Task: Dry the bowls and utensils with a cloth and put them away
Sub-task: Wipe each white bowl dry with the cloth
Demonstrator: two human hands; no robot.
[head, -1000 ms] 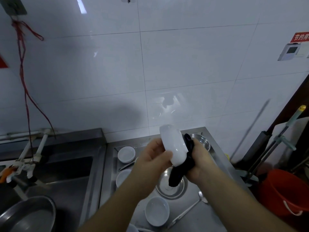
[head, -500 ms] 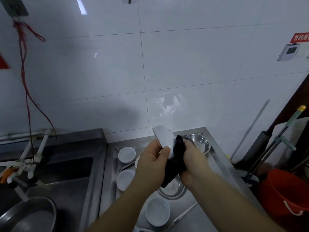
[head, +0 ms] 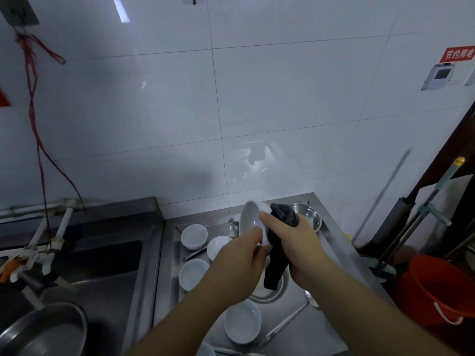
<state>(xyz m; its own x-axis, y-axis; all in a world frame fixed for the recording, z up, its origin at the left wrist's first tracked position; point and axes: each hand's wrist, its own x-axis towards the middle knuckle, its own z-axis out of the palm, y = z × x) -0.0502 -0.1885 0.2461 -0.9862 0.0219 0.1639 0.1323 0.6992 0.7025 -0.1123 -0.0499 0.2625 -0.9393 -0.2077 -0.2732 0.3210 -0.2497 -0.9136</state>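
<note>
The white bowl [head: 253,219] is held in the air above the steel counter [head: 331,242], tilted on its edge with the opening toward the left. The left hand [head: 239,263] pinches its near rim between thumb and curled fingers. The right hand [head: 298,242] grips the dark cloth [head: 279,242], fingers curled around it, and presses it on the right side of the bowl. I judge the drying step is in hand for this one bowl. Next it needs turning the bowl so the cloth reaches the inside, then putting it away. On the counter below lie more small white bowls [head: 194,236], a metal bowl [head: 307,215] at the far right, and a spoon [head: 290,321] at the near right.
</note>
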